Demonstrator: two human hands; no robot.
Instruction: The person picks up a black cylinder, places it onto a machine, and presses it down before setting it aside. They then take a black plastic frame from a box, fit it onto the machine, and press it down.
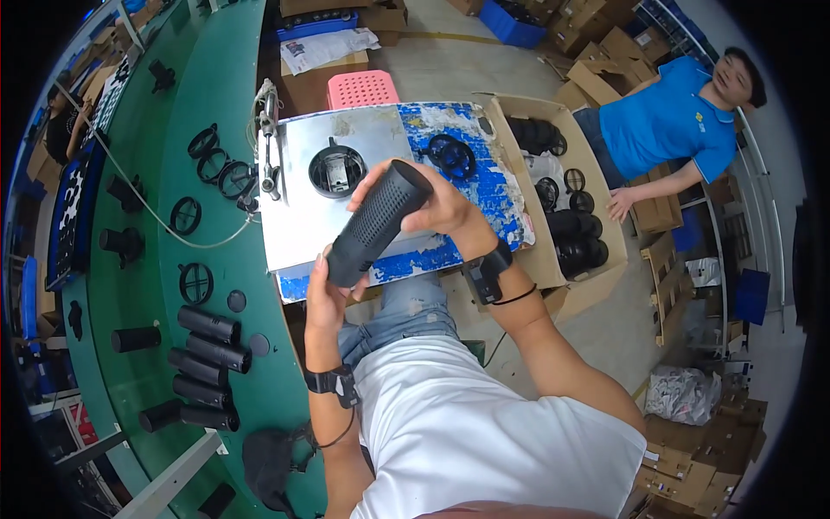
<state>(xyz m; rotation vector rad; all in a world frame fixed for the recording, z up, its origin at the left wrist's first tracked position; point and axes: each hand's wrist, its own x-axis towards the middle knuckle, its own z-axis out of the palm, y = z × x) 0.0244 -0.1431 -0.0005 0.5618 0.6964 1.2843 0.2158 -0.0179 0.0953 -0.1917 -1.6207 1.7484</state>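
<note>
A black cylindrical housing with a perforated upper part (375, 223) is held at a slant in both hands, over the small work table. My left hand (323, 292) is closed around its lower end. Near the top, my right hand (443, 208) wraps around it, thumb on the near side and fingers behind. Just beyond the housing, a black ring (315, 178) sits around a metal fixture (344, 169) on the silver plate (298, 227). Black round spoked parts (453, 158) lie on the worn blue surface (501, 186) to the right.
Left, a green bench (259, 372) carries several black cylinders (207, 323), spoked rings (195, 284) and a dark bag (268, 463). An air cylinder (268, 156) stands at the plate's edge. Right, a person in blue (666, 121) rests a hand by a carton (605, 268) of black parts.
</note>
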